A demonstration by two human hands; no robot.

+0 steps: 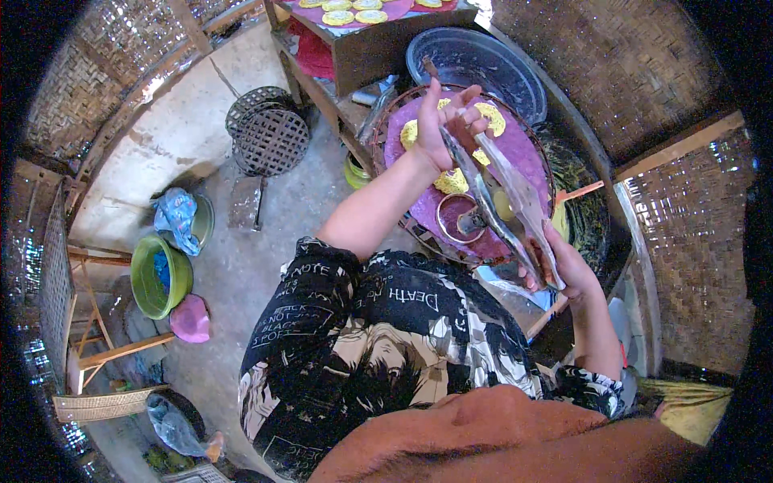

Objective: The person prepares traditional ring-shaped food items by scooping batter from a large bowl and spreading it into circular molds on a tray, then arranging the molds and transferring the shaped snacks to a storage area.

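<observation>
Over a round tray lined with pink-purple sheet [419, 189], I hold a pair of long flat boards [525, 197], which look wrapped in clear plastic and stand slightly apart. My left hand [451, 129] is closed around their far end, with the fingers partly curled. At the near end, my right hand [568, 266] grips them. A small pale-yellow round lump [503, 204] shows between the boards. Several yellow, rough-surfaced flat rounds [451, 182] lie on the lining, partly hidden by the boards and hands. A ring-shaped piece [459, 219] rests at the tray's near side.
Behind the tray stands a large dark basin [483, 60]. More yellow rounds [338, 16] cover a table at the top. Woven racks [274, 141] lean near the left wall. A green tub [161, 278] and pink bag [190, 318] sit on the floor at left.
</observation>
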